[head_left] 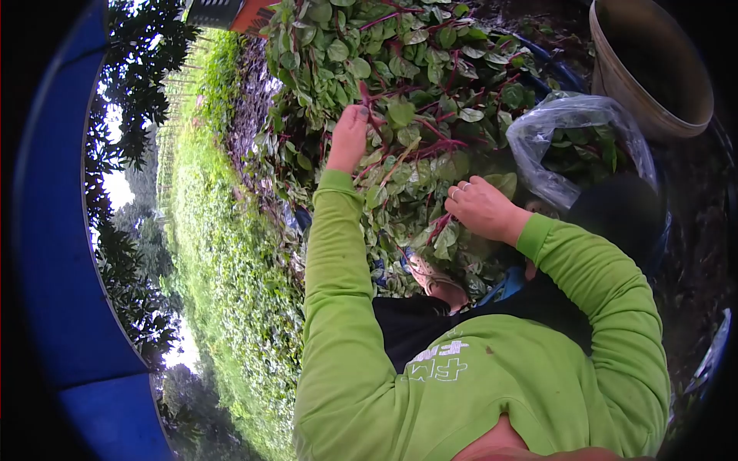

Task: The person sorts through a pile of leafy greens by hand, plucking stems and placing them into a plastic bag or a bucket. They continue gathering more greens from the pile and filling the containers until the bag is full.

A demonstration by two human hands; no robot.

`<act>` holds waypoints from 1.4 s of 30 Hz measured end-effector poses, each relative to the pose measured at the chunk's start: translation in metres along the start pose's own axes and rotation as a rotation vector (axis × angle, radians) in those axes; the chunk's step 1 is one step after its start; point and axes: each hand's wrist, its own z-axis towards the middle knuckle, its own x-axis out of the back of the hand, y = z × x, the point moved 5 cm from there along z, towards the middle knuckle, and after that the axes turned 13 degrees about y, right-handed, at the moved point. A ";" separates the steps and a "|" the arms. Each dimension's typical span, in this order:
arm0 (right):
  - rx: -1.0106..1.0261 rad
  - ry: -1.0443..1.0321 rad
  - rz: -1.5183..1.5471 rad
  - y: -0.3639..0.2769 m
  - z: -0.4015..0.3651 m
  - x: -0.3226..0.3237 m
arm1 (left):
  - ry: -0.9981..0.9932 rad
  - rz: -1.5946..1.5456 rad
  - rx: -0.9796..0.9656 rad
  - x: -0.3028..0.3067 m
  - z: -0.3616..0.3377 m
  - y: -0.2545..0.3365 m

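Leafy greens with red stems (415, 61) lie in a large heap before me. At the heap's left side, my left hand (350, 138) is closed, its thumb and fingers pinching a red stem (364, 96). My right hand (486, 209), with rings on a finger, is closed above the near side of the heap. A leafy sprig with a red stem (443, 230) hangs at its fingertips; the exact grip is partly hidden. Right of that hand stands an open clear plastic bag (565, 115) with green leaves inside.
A large pale bucket (607, 69) is tipped at the upper right. A dark rounded object (619, 215) sits beside the bag. My clog-like shoe (437, 283) is among the leaves. An orange and black crate (250, 15) is at the top left; green field plants (231, 307) spread leftward.
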 end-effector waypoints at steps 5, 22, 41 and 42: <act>0.017 0.076 0.026 -0.001 0.004 0.008 | 0.024 0.049 0.082 0.012 0.003 0.024; -0.071 0.007 -0.027 0.003 0.009 0.015 | -0.075 0.577 -0.506 -0.035 -0.152 0.067; 0.089 -0.081 -0.033 -0.018 0.004 -0.016 | 0.338 0.086 0.032 -0.083 -0.227 0.025; 0.095 -0.076 -0.036 -0.018 0.003 -0.017 | 0.327 0.080 0.036 -0.082 -0.226 0.026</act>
